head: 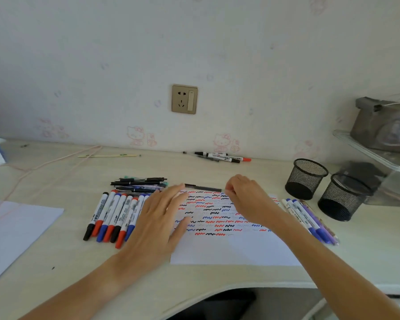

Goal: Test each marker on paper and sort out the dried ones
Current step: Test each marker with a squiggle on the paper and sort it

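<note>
Pinching one end of a thin dark pen [202, 188] in the right hand [246, 199], its fingers curled together round that end, the pen lying level above the far edge of the test paper [229, 245]. Reaching toward the pen's other end with the left hand [158, 218], fingers straight and spread apart, fingertips at or just short of the pen tip; contact too blurred to tell. Hovering or resting over the paper's left edge with that open palm; cannot tell which.

Lying under both hands on the pale surface [79, 262]: the paper, covered in rows of red, blue and black squiggles. Lying just left of the left hand: a row of whiteboard markers [112, 215] with black, red and blue caps, side by side and touching. Sitting beyond that hand: a small pile of dark pens [140, 184]. Lying just right of the right forearm: a bunch of blue and purple pens [310, 219]. Standing farther right: two black mesh cups [306, 179], near each other. Lying well beyond the right hand, near the wall: a few more markers [222, 157].
</note>
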